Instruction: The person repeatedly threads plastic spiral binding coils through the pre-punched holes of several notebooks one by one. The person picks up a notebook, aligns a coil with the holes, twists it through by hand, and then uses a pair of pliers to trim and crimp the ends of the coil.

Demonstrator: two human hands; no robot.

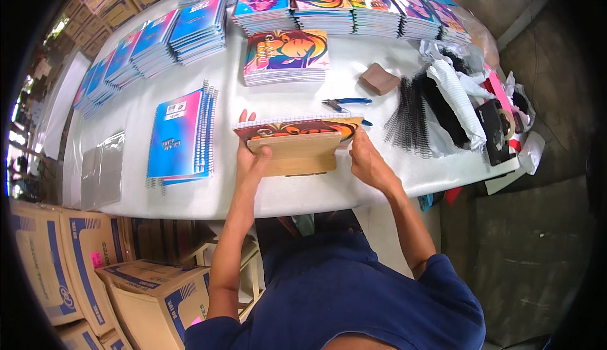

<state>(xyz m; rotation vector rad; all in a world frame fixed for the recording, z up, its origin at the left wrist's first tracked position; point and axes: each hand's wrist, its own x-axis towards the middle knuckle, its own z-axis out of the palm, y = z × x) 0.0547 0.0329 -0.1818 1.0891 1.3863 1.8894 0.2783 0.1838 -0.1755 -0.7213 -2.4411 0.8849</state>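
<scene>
A spiral notebook (297, 127) with a colourful cover rests tilted on a small wooden stand (297, 154) at the front of the white table (265, 97). My left hand (251, 157) grips the notebook's left end and the stand, thumb on the wood. At the notebook's right end, my right hand (365, 157) pinches the corner near the white wire binding along the top edge. Blue-handled pliers (344, 103) lie just behind the notebook.
A pile of blue notebooks (182, 134) lies to the left, with more stacks (158, 40) behind it and colourful stacks (284, 56) at the back. Black and white spiral coils (436, 106) are heaped to the right. A brown block (379, 78) sits nearby. Cardboard boxes (82, 261) stand at lower left.
</scene>
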